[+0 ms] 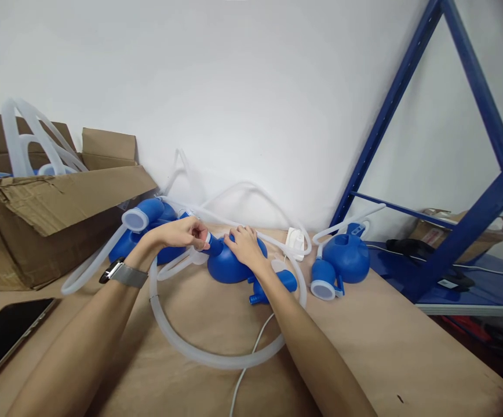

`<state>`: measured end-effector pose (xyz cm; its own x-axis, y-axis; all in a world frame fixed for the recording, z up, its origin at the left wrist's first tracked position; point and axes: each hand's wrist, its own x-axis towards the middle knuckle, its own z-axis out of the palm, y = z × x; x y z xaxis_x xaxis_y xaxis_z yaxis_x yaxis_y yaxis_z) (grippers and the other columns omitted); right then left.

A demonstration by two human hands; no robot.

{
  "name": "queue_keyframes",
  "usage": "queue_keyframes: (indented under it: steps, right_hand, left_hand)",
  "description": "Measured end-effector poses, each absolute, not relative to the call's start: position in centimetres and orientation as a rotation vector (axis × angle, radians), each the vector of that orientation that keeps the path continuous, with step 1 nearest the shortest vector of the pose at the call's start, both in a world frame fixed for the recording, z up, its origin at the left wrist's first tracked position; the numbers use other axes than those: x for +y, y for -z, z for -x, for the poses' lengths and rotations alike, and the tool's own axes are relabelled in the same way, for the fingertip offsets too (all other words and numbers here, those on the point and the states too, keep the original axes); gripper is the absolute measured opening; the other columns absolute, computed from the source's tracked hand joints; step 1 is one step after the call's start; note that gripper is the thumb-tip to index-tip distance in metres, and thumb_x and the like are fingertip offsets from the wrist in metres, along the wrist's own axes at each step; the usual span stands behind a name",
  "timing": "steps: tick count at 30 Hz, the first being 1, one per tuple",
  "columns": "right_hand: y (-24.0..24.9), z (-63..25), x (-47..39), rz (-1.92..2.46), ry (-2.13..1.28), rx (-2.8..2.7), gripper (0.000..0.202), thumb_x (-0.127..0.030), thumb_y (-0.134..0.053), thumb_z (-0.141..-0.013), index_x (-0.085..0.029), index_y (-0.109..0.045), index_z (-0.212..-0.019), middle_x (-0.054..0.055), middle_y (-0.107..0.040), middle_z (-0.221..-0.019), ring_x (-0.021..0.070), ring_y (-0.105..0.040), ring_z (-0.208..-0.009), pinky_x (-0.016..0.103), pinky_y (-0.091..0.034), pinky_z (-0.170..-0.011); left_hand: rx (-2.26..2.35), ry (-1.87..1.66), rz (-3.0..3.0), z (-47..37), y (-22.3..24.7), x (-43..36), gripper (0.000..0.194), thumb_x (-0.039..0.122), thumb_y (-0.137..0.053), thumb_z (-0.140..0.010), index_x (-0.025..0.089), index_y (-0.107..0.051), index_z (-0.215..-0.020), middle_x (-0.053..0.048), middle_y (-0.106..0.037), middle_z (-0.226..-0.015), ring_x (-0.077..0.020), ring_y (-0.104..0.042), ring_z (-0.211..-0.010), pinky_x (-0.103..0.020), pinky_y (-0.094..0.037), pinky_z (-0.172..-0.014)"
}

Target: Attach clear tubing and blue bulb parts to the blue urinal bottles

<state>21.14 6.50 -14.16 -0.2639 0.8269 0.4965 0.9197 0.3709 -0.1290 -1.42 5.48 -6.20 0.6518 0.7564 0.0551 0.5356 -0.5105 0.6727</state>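
Observation:
A round blue bottle [228, 267] lies in the middle of the table. My left hand [186, 233], with a watch on its wrist, is closed in a pinch at the white end of the bottle's neck [213, 244]. What the fingertips grip is too small to tell. My right hand [245, 246] rests on top of the bottle, its fingers spread and curved over it. Under my right forearm lies a blue fitting with a ribbed spout [258, 298]. A translucent hose [217, 360] loops in front of the bottle.
An open cardboard box [64, 231] with hoses stands at the left, above a dark tablet [6, 333]. More blue bottles lie beside the box and at the right [347, 259]. A white power adapter [295, 242] sits near the wall. A blue metal shelf [460, 231] borders the table's right.

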Motion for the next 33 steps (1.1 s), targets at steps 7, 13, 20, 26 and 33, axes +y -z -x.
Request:
queue_keyframes:
  steps: [7, 13, 20, 26, 33]
  right_hand:
    - [14.3, -20.6, 6.4, 1.541, 0.227, -2.072, 0.03, -0.038, -0.049, -0.104, -0.019, -0.072, -0.106, 0.014, -0.069, -0.111, 0.0303, -0.054, -0.111, 0.046, -0.034, -0.102]
    - [13.4, -20.6, 6.0, 1.635, 0.163, -1.962, 0.032, -0.037, -0.046, -0.105, -0.017, -0.071, -0.108, 0.017, -0.069, -0.115, 0.0328, -0.053, -0.115, 0.046, -0.036, -0.1]
    - [11.4, -20.2, 5.5, 1.712, 0.003, -1.895, 0.041, -0.044, -0.041, -0.105, -0.016, -0.071, -0.105, 0.018, -0.071, -0.114, 0.0336, -0.057, -0.114, 0.045, -0.038, -0.098]
    - [9.2, -20.5, 4.1, 1.607, -0.109, -1.896, 0.053, -0.06, -0.034, -0.104, -0.017, -0.062, -0.117, 0.016, -0.07, -0.118, 0.0335, -0.059, -0.115, 0.044, -0.04, -0.097]
    - [5.2, -22.0, 0.9, 1.543, -0.004, -2.009, 0.056, -0.075, -0.052, -0.09, -0.024, -0.067, -0.109, 0.011, -0.074, -0.109, 0.0308, -0.066, -0.104, 0.036, -0.043, -0.084]
  left_hand:
    - [1.053, -0.489, -2.241, 1.3, 6.4, 5.7, 0.024, 0.036, -0.074, -0.07, 0.017, -0.06, -0.063, 0.001, -0.055, -0.058, -0.0135, -0.048, -0.057, -0.025, -0.035, -0.055]
    - [1.124, -0.606, -2.236, 0.2, 5.4, 5.3, 0.025, 0.039, -0.071, -0.07, 0.016, -0.062, -0.066, 0.001, -0.054, -0.058, -0.0133, -0.044, -0.058, -0.026, -0.033, -0.055]
    - [1.233, -0.915, -2.113, -0.1, 4.2, 4.1, 0.029, 0.043, -0.07, -0.074, 0.016, -0.061, -0.064, 0.003, -0.05, -0.055, -0.0109, -0.04, -0.052, -0.026, -0.029, -0.052]
    - [1.42, -1.258, -2.172, -1.0, 3.4, 3.0, 0.026, 0.041, -0.063, -0.08, 0.017, -0.063, -0.067, -0.001, -0.061, -0.059, -0.0161, -0.054, -0.059, -0.028, -0.04, -0.058]
    - [1.419, -1.385, -2.426, -1.0, 3.3, 2.8, 0.035, 0.039, -0.045, -0.093, 0.018, -0.064, -0.072, -0.008, -0.07, -0.082, -0.0213, -0.062, -0.076, -0.034, -0.046, -0.073]
